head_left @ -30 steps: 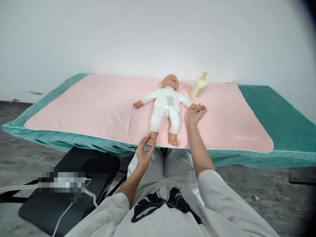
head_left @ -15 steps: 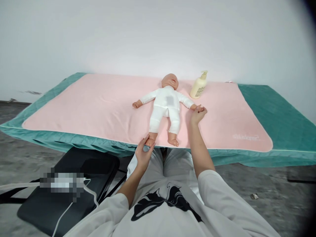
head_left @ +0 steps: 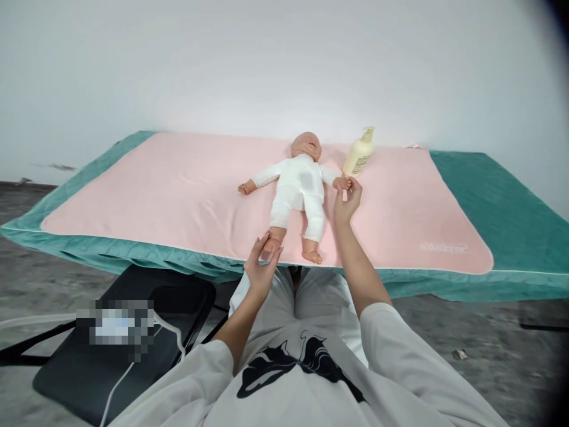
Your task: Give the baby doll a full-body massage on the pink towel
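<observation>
A baby doll (head_left: 297, 182) in a white suit lies on its back on the pink mat (head_left: 200, 190), its head toward the wall. My left hand (head_left: 262, 267) grips the doll's foot at the mat's front edge, thumb on one side and fingers on the other. My right hand (head_left: 348, 198) pinches the doll's small hand on the right side, with that arm bent close to the body. Just behind my right hand stands a pale yellow pump bottle (head_left: 358, 155). The doll's other arm and other leg lie untouched on the mat.
Green padded cover (head_left: 507, 201) shows around the mat. A white wall (head_left: 284, 65) rises behind the table. At the lower left is a black chair (head_left: 164, 332) with a blurred device and white cables on it.
My right hand has moved left and slightly away from me with the doll's hand, bending its arm inward. The foot in my left hand has shifted a little up toward the doll's body.
</observation>
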Demonstrator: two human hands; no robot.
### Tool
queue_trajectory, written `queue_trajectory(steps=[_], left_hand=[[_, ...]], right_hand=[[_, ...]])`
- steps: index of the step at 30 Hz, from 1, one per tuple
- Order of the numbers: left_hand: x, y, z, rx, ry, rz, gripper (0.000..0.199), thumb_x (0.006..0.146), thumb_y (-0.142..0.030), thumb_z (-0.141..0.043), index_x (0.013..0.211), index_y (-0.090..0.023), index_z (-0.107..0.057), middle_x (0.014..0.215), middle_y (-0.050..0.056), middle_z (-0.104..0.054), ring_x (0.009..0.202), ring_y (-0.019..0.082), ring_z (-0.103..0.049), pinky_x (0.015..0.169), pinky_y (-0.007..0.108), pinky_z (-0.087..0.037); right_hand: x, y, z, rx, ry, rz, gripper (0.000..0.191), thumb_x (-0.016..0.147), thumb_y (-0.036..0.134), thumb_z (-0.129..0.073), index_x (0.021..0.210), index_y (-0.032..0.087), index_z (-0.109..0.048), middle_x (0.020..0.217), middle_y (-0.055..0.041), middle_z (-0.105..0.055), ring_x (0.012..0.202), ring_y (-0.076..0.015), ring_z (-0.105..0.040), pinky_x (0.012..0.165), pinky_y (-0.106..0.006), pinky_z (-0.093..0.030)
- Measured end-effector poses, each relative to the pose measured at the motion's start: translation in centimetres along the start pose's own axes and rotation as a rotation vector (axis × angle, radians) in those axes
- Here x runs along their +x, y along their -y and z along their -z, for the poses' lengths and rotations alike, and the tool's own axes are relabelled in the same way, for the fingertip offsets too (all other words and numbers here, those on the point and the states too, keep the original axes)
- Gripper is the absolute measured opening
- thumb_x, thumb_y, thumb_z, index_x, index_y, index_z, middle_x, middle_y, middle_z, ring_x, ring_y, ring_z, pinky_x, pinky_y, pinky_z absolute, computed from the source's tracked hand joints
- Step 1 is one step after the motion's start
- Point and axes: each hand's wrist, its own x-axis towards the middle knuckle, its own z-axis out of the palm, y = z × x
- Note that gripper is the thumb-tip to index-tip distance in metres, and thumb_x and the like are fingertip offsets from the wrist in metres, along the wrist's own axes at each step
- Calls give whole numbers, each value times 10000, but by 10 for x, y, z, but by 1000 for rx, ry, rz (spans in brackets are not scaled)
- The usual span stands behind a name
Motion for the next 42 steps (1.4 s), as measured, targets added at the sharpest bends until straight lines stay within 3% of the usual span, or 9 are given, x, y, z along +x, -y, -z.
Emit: queue_trajectory(steps=[8, 16, 23, 31, 36, 42], left_hand=[[36, -24, -27, -57, 13, -18, 477, 786, -341, -767, 1225, -199, -647, 1227, 71, -708, 1174, 234, -658, 1108, 438, -488], [73, -40, -40, -24, 57, -34, 478, 794, -354, -757, 1239, -226, -637, 1236, 54, -703, 1144, 226, -671, 1029, 375, -540], [88, -42, -52, 7, 58, -45, 461, 796, -356, -757, 1221, -225, -640, 1210, 62, -713, 1109, 230, -683, 1006, 373, -544], [89, -35, -56, -28, 59, -36, 461, 804, -366, -748, 1226, -222, -631, 1215, 67, -709, 1119, 229, -678, 1001, 371, -547], [85, -34, -50, -13, 77, -16, 449, 805, -357, -748, 1221, -234, -635, 1222, 53, -709, 1121, 224, -677, 1004, 368, -546], [74, -32, -39, -12, 83, -11, 489, 811, -375, -741, 1262, -229, -620, 1253, 65, -694, 1159, 234, -665, 1031, 378, -534]], right_hand=[[-5, 3, -1, -103, 306, 284, 318, 957, 351, -460, 1201, 218, -614, 1198, -110, -672, 1168, -215, -621, 1073, -458, -494], [-7, 2, -5, -232, 443, 332, 323, 969, 348, -426, 1143, 216, -665, 1188, -83, -707, 1185, -196, -635, 1147, -485, -446], [-6, 6, -4, -215, 510, 357, 336, 986, 348, -409, 1157, 213, -665, 1198, -93, -704, 1205, -204, -626, 1138, -464, -466], [-6, 5, -4, -216, 491, 357, 326, 980, 344, -415, 1159, 213, -653, 1199, -104, -696, 1193, -212, -623, 1105, -462, -487], [-6, 2, -3, -162, 370, 314, 330, 969, 363, -427, 1206, 217, -603, 1198, -126, -658, 1170, -230, -605, 1054, -461, -508], [-2, 1, -1, -131, 172, 126, 398, 939, 417, -475, 1253, 180, -541, 1200, -149, -578, 1184, -252, -563, 1105, -506, -433]])
